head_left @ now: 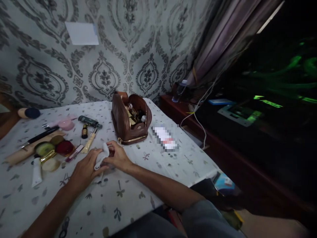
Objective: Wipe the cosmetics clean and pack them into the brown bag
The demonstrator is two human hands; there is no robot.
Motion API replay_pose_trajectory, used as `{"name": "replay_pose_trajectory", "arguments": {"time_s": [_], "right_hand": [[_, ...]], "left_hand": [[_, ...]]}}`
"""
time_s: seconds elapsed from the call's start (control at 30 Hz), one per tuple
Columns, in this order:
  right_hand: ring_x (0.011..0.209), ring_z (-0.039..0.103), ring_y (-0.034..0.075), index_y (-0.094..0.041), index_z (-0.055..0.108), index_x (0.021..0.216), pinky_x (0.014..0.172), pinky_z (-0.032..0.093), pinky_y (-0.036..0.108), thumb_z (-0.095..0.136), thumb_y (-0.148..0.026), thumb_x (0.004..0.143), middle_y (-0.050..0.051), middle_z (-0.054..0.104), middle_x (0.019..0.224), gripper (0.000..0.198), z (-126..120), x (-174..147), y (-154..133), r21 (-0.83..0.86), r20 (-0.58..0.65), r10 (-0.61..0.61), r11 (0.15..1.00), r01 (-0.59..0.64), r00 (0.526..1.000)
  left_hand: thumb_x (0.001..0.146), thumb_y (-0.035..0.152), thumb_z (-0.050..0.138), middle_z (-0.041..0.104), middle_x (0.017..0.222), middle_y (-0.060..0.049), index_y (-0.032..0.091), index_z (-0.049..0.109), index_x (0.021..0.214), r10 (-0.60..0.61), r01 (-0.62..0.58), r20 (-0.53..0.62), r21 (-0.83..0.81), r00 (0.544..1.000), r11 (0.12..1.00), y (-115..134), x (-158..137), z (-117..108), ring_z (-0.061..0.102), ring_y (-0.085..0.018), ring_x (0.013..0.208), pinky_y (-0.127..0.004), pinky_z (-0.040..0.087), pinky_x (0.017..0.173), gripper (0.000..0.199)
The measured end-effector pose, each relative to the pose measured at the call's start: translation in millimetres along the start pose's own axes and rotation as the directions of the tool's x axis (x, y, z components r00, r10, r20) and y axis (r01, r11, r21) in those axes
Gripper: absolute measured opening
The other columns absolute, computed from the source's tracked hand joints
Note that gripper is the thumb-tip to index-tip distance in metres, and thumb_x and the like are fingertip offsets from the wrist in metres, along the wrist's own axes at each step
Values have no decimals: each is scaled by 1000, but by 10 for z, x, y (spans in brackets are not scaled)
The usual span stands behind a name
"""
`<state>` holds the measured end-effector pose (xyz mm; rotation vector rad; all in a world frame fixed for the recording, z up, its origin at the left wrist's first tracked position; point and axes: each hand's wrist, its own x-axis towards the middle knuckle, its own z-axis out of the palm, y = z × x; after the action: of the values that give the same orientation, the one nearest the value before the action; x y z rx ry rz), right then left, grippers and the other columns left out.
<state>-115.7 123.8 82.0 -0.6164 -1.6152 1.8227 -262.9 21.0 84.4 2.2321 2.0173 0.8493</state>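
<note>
Grey-patterned wallpaper (104,76) backs the white cloth-covered bench (94,211), where left hand (85,167) and right hand (120,157) together grip a small curved white object (106,151), long axis slanting away rightward, the open brown leather bag (120,115) beyond, nearer the right.

A small white object (105,151), smooth and curved along its edge, is held tilted between the left hand (84,167) and right hand (120,157) over the bench (138,180), its full shape partly hidden.
</note>
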Motion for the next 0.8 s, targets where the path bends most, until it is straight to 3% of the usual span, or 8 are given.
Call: {"name": "replay_pose_trajectory", "arguments": {"time_s": [0.13, 0.27, 0.37, 0.5, 0.63, 0.8], "right_hand": [[66, 57, 10, -23, 50, 97, 60, 46, 22, 83, -29, 57, -6, 61, 81, 53, 13, -22, -22, 144, 44, 43, 988, -49, 998], [62, 60, 11, -24, 46, 95, 51, 52, 24, 87, -43, 55, -5, 60, 89, 60, 56, -58, -66, 277, 138, 115, 949, -150, 984], [62, 61, 11, -23, 45, 93, 46, 54, 23, 86, -51, 57, -6, 58, 84, 61, 92, -93, -87, 312, 163, 139, 932, -184, 977], [60, 62, 11, -21, 48, 90, 43, 52, 21, 83, -56, 62, -5, 61, 80, 56, 109, -101, -77, 355, 222, 177, 901, -249, 959], [55, 62, 11, -18, 54, 93, 41, 51, 20, 82, -55, 65, -1, 67, 79, 55, 117, -104, -111, 405, 290, 222, 853, -330, 931], [67, 70, 15, -16, 58, 104, 50, 54, 20, 88, -40, 64, 3, 72, 84, 56, 149, -179, -217, 437, 450, 238, 782, -445, 861]], "left_hand": [[90, 56, 45, 69, 88, -4, 20, 51, 113, -83, 85, -32, 40, 996, 996, 74, 22, -46, 69, -24, 72, -33, 53, 63, 43], [90, 50, 41, 68, 76, -4, 20, 53, 103, -116, 122, -85, 61, 990, 991, 136, 56, -92, 67, -25, 66, -32, 50, 60, 35], [91, 42, 37, 60, 61, 0, 22, 52, 86, -159, 161, -120, 4, 980, 987, 189, 83, -148, 62, -21, 56, -29, 44, 56, 26], [93, 39, 34, 47, 52, 4, 24, 44, 68, -253, 233, -138, -147, 958, 961, 221, 136, -214, 50, -15, 48, -26, 36, 51, 31], [92, 45, 36, 39, 52, 5, 23, 39, 62, -397, 332, -186, -304, 899, 893, 147, 175, -274, 42, -13, 49, -24, 31, 49, 38], [92, 54, 40, 39, 59, 5, 22, 39, 66, -577, 411, -310, -462, 755, 786, 86, 188, -315, 40, -12, 55, -24, 33, 52, 40]]}}
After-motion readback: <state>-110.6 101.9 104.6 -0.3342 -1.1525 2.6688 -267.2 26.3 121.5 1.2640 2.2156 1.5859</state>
